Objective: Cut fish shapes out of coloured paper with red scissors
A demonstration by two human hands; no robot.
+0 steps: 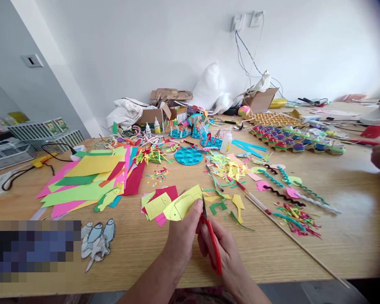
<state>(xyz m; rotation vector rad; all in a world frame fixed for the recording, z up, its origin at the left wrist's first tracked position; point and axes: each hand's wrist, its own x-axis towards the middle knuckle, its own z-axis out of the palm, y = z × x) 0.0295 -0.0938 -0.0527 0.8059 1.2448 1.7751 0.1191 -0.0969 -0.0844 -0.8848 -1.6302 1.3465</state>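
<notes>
My left hand [184,230] pinches a yellow piece of paper [183,205] that has a fish outline and an eye drawn on it. In my right hand [223,247] is a pair of red-handled scissors [214,249], its dark blades at the paper's right edge. Just left of the held piece lie more paper pieces, among them a yellow card [157,205] with a drawn fish and a red sheet [169,192]. Green and yellow offcuts [218,207] lie beyond the scissors. Cut-out grey-blue fish [96,238] rest on the table at the left.
Coloured paper sheets [91,177] are stacked at the left. A blue scalloped disc [188,156] and a glue bottle [226,142] stand mid-table. Right of my hands lie a long thin stick [300,242], fuzzy pipe cleaners [283,195] and paper shreds [299,219]. Painted egg trays [291,137] sit farther back.
</notes>
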